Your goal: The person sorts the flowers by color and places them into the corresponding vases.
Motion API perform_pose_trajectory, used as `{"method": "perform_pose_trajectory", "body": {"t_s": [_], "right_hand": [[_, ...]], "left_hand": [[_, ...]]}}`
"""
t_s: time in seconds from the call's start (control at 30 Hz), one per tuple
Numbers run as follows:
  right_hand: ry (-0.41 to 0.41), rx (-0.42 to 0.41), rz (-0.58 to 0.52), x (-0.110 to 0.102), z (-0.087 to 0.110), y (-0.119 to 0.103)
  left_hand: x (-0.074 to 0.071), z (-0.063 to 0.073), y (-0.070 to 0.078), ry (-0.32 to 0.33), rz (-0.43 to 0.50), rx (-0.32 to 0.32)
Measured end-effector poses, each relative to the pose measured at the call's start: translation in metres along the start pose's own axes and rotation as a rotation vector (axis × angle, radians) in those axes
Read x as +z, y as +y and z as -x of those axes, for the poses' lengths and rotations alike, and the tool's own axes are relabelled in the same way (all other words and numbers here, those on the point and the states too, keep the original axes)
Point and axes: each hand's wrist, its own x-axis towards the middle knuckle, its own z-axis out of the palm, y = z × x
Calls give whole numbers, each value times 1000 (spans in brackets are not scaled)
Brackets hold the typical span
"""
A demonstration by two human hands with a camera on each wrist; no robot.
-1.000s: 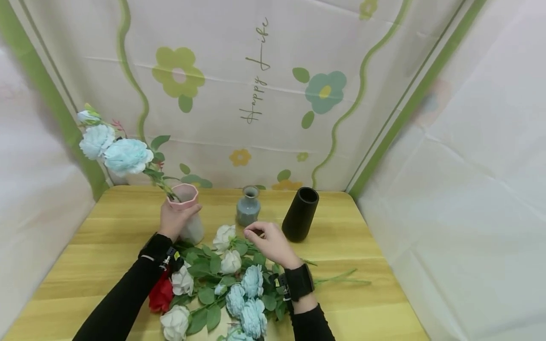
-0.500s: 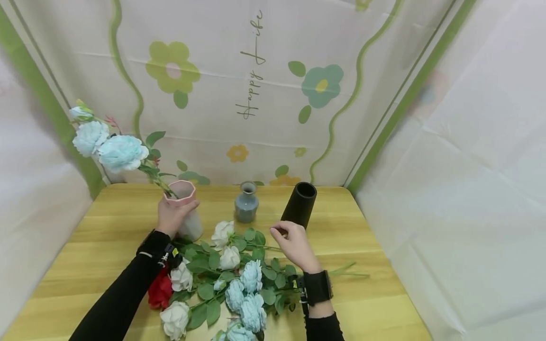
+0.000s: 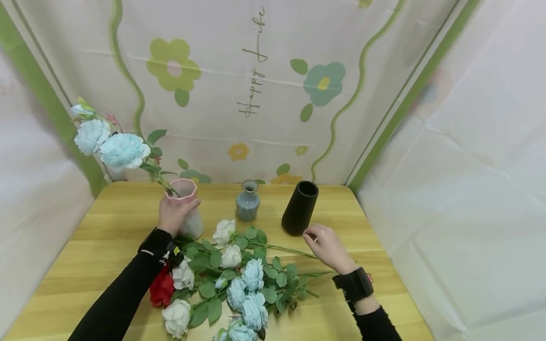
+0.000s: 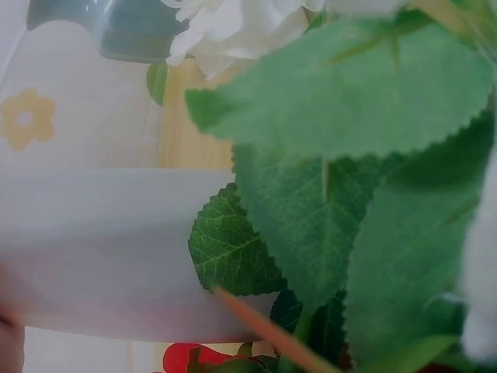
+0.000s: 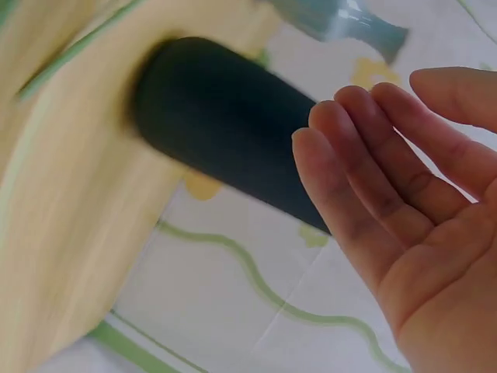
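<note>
The left hand grips the pink-rimmed vase on the tabletop, whose blue flowers lean far out over its left side; that lopsided load could tip it should the grip loosen. Well to the right of the pink-rimmed vase, the right hand holds nothing, fingers loosely bent. The black vase is out on that same side, and a careless sweep might topple it; whether fingertips touch it, I cannot tell. Nearer the person than the pink-rimmed vase, white roses and loose blue blooms lie with stems crossing, so tugging one could snag its neighbours.
</note>
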Motion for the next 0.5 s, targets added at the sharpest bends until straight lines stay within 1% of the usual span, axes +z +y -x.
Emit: {"method": "perform_pose_trajectory", "body": {"t_s": [0.07, 0.13, 0.2, 0.27, 0.4, 0.43, 0.5], "right_hand": [[-36, -10, 35, -4, 7, 8], [-72, -25, 54, -6, 13, 13], [-109, -51, 64, -7, 18, 17], [-146, -77, 82, -5, 21, 20], [-218, -94, 105, 0, 33, 24], [-233, -95, 110, 2, 38, 25], [-268, -96, 109, 5, 46, 27]], "left_hand": [[0, -4, -5, 9, -23, 0], [-1, -6, -6, 16, -38, 3], [-4, -6, -1, 23, -41, 4], [-6, -3, 7, 30, -27, 6], [-4, 4, 21, 15, -7, 6], [-3, 5, 22, 10, -5, 4], [0, 5, 19, 2, -1, -6]]}}
